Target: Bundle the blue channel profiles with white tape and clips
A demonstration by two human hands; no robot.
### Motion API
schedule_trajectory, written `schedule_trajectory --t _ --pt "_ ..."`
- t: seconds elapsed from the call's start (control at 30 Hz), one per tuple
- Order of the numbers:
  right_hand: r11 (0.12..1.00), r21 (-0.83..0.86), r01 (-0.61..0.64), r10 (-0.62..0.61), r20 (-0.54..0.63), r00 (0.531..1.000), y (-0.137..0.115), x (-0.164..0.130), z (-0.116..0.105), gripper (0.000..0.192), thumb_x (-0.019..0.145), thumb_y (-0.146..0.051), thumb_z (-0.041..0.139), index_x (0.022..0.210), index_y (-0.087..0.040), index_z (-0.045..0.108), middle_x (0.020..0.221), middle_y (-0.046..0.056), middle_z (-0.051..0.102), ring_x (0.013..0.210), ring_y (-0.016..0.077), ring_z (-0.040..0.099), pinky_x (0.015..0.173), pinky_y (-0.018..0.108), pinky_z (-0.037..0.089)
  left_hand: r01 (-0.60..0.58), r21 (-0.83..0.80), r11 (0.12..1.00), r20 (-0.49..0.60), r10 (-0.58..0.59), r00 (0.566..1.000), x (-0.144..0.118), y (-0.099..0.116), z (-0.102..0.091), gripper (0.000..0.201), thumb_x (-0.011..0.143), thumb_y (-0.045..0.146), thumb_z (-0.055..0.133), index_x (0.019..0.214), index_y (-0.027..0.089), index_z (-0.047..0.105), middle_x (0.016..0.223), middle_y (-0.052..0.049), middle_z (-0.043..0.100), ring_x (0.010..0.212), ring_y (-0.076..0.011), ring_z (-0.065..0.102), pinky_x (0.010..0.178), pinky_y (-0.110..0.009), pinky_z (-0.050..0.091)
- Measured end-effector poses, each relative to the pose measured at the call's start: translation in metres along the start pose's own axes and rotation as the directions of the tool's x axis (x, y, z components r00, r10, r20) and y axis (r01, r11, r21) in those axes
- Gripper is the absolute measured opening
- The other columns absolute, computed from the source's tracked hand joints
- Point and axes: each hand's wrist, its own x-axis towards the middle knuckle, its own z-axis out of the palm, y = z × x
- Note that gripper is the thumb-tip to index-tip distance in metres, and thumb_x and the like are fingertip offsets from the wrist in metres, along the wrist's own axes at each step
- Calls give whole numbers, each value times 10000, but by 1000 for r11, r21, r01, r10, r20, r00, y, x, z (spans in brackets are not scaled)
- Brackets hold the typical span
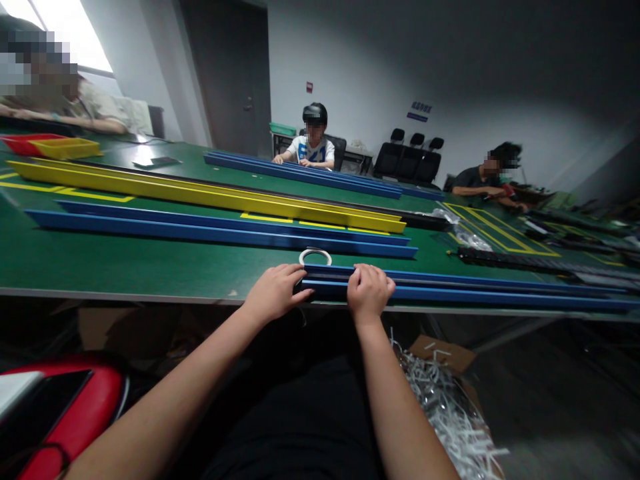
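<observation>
A long blue channel (475, 291) with a dark strip lying along its inside runs along the near table edge, out to the right. At its left end my left hand (273, 292) spans the channel, fingers at the far wall and thumb at the near wall; what lies under its palm is hidden. My right hand (369, 291) is closed over the channel a little further right, fingers curled across the top. A white ring (315, 251), like a tape roll, lies just behind the channel between my hands.
Beyond lie more blue channels (225, 235), yellow channels (210, 193) and further blue rails (300, 175). Red and yellow trays (65, 148) stand at left. Plastic wrap (463, 230) lies at right. Below, a box holds paper strips (445, 400). Several people sit around the table (150, 267).
</observation>
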Motion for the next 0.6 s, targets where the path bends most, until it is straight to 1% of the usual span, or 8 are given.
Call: schedule_trajectory --t 0.13,0.33,0.6 --pt "1000 -2 -2 2 -5 1000 0 0 0 299 930 -270 401 974 -226 694 1007 55 699 1056 224 530 929 398 241 -7 -6 1000 -5 7 1000 0 -1 1 427 882 505 508 1183 228 628 1296 -90 606 1154 -261 559 994 -418 437" --pt "1000 -18 2 -2 -1 1000 -2 0 -2 318 933 -262 390 973 -216 702 1004 74 700 1055 230 532 925 405 249 -11 -12 1000 -1 11 1000 1 -1 0 416 878 503 516 1169 228 629 1294 -93 605 1148 -261 562 990 -418 438" --pt "1000 -21 7 -7 13 1000 -1 1 -2 317 939 -270 382 969 -223 695 1005 61 700 1041 224 534 910 397 251 -2 -3 1000 1 2 1000 1 2 -2 396 868 495 538 1143 222 623 1269 -93 613 1138 -262 563 980 -415 442"
